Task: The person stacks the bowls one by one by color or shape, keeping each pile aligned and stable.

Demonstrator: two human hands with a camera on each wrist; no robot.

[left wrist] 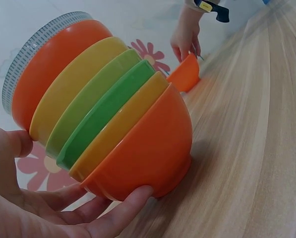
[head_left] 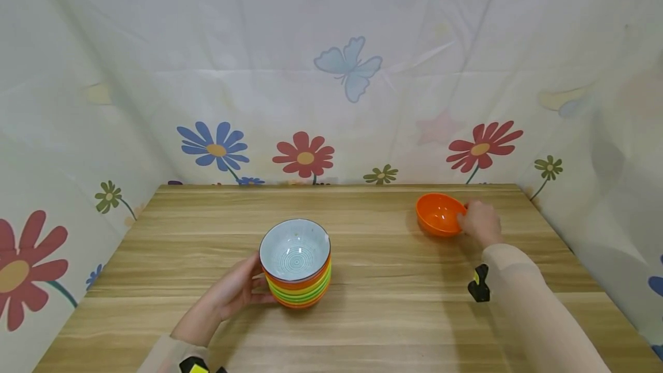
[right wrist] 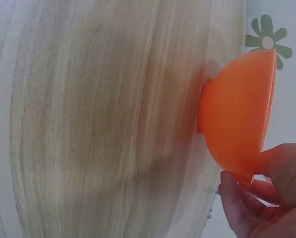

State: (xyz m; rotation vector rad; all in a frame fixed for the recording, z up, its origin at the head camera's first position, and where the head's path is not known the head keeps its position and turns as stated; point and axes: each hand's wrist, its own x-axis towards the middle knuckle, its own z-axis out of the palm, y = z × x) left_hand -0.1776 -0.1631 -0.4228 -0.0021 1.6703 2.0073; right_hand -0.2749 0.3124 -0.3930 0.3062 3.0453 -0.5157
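Observation:
A stack of several bowls [head_left: 296, 269] in orange, yellow and green stands upright on the wooden table, topped by a pale grey-blue patterned bowl [head_left: 295, 246] with a dark rim. Against the stack's left side rests my left hand [head_left: 238, 289]. In the left wrist view its thumb and spread fingers [left wrist: 133, 201] touch the sides of the bowls, and some fingertips are hidden behind them. Farther back on the right, a single orange bowl [head_left: 437, 214] sits on the table. My right hand [head_left: 481, 223] pinches its right rim, thumb and fingers on opposite faces of the wall [right wrist: 239, 114].
The wooden table [head_left: 373, 327] reaches back to a floral curtain [head_left: 393, 108], which also closes both sides. Table surface lies between the stack and the single bowl. Each sleeve [head_left: 533, 298] carries a black and yellow wrist device [head_left: 479, 284].

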